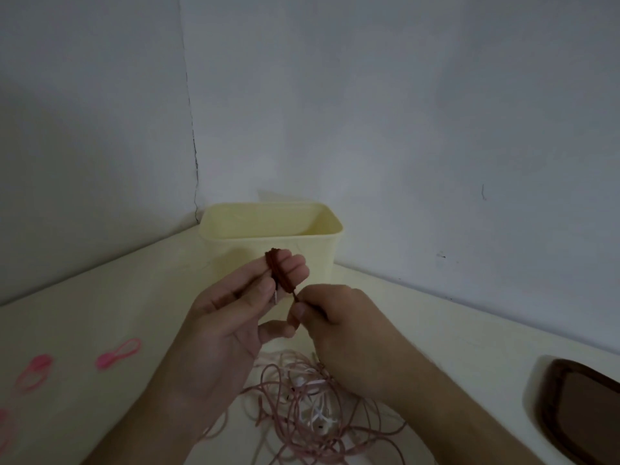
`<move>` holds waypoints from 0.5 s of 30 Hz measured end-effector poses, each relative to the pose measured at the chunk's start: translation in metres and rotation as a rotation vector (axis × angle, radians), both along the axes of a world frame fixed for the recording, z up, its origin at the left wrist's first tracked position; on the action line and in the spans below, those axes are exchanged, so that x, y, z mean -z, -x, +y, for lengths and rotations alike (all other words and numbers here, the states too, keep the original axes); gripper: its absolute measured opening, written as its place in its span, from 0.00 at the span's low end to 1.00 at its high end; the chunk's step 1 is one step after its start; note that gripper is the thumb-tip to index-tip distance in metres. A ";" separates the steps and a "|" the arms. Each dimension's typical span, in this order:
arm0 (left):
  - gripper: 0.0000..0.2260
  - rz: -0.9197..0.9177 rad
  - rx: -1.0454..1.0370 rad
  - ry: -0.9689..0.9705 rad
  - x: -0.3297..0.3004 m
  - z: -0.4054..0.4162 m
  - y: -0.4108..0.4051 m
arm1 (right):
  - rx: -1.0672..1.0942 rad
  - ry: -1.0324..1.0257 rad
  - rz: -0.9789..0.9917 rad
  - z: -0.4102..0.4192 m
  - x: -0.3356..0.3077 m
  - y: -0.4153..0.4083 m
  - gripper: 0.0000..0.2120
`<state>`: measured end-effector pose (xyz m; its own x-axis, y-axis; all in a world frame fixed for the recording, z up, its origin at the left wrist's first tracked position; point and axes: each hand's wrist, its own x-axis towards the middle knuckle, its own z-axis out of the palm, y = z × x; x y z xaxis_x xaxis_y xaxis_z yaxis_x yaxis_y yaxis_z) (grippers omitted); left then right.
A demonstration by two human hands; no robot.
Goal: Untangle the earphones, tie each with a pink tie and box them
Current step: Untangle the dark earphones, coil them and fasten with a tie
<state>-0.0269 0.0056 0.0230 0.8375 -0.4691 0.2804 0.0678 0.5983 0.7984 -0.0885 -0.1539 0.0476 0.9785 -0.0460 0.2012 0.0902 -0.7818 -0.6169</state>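
Evidently the left hand (228, 317) serves as a spool: its raised fingers carry the dark red earphone cord (280, 271), coiled crosswise, the coil's long axis slanting from upper left to lower right. The right hand (332, 317) pinches the cord's free tail, likely to keep it taut. Both hover above the pale cream counter (100, 297), before the pale yellow plastic box (271, 229).

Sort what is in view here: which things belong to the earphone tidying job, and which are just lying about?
Belonging to the job:
- dark red cord, wound round the left hand fingers, its end pinched by the right hand
- tangled earphones on the table
- pink ties at the left
- yellow box behind

Lying about:
- dark brown tray at the right edge
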 end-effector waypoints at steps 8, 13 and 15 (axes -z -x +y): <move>0.14 -0.151 -0.221 -0.267 0.007 -0.003 -0.004 | -0.027 -0.022 -0.064 0.000 -0.017 0.009 0.15; 0.14 -0.228 -0.306 -0.381 0.009 -0.004 -0.006 | -0.025 -0.127 -0.089 -0.012 -0.028 0.013 0.13; 0.13 -0.279 -0.323 -0.446 0.012 -0.004 -0.006 | -0.025 -0.140 -0.127 -0.016 -0.030 0.013 0.12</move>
<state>-0.0209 0.0014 0.0115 0.8803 -0.3266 0.3441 -0.3082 0.1579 0.9381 -0.1018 -0.1694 0.0778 0.9467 -0.0581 0.3168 0.1927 -0.6859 -0.7017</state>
